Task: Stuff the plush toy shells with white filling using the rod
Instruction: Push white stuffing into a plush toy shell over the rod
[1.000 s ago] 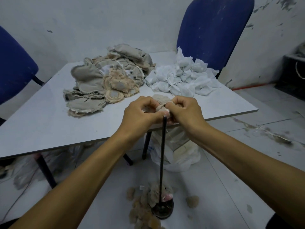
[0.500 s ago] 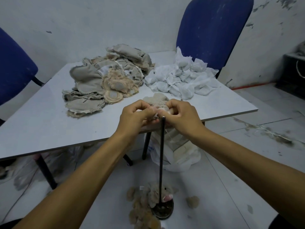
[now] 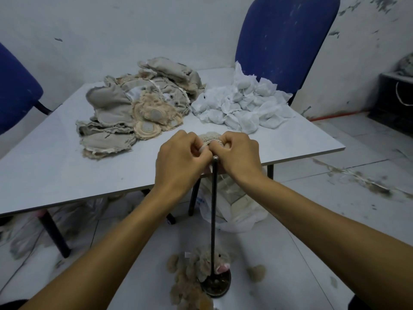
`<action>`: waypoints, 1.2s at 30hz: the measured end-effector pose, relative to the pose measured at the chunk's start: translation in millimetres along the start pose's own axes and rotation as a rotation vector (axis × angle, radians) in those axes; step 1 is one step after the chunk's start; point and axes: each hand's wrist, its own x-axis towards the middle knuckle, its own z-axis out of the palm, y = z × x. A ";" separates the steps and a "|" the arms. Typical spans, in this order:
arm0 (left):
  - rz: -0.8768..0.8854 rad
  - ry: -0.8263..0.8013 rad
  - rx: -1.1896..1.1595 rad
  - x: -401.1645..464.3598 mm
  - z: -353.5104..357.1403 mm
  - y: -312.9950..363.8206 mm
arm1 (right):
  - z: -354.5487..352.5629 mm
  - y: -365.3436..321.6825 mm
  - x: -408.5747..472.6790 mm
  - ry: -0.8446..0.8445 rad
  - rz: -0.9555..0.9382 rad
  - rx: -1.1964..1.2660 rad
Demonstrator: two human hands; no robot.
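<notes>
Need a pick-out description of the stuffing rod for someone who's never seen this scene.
Start at the grey table and go to its near edge, where both hands meet. The rod is the thin dark metal bar standing upright from a round base on the floor, its tip just below the knuckles. Nothing else there is straight, dark and vertical.

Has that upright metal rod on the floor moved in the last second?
No. The rod stands where it did, its top just below the table edge and its base among the plush pieces on the floor.
</notes>
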 end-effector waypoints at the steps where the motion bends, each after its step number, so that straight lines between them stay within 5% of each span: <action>1: 0.026 0.030 0.058 1.2 -1.3 -0.6 | 0.4 -3.5 -0.7 -0.004 -0.007 -0.006; 4: 0.106 0.090 0.141 7.6 -10.8 -4.8 | -8.5 -9.7 1.0 -0.216 0.019 0.212; 7: -0.020 0.064 0.040 17.0 -18.2 -12.1 | -16.7 -9.7 2.3 -0.441 -0.025 0.272; 10: -0.132 -0.028 -0.163 10.7 -14.0 -3.9 | -12.0 -3.1 4.9 -0.194 -0.088 0.108; 12: -0.039 -0.098 -0.155 4.8 -9.0 5.4 | -10.2 -0.7 5.3 -0.089 -0.032 0.124; 21: 0.177 -0.307 -0.102 23.2 -28.2 -26.1 | -17.5 0.5 9.3 -0.297 0.132 0.412; 27: -0.092 -0.200 -0.341 22.2 -18.9 -24.1 | -18.9 3.9 7.0 -0.262 0.064 0.435; 30: -0.261 -0.141 -0.449 24.6 -17.5 -23.9 | -19.9 5.7 2.8 -0.112 -0.214 0.213; 33: -0.342 -0.193 -0.557 28.0 -15.7 -27.7 | -17.5 7.8 0.3 -0.039 -0.392 0.039; 36: -0.417 -0.336 -0.722 29.3 -13.5 -31.9 | -18.5 9.3 1.6 0.010 -0.363 -0.033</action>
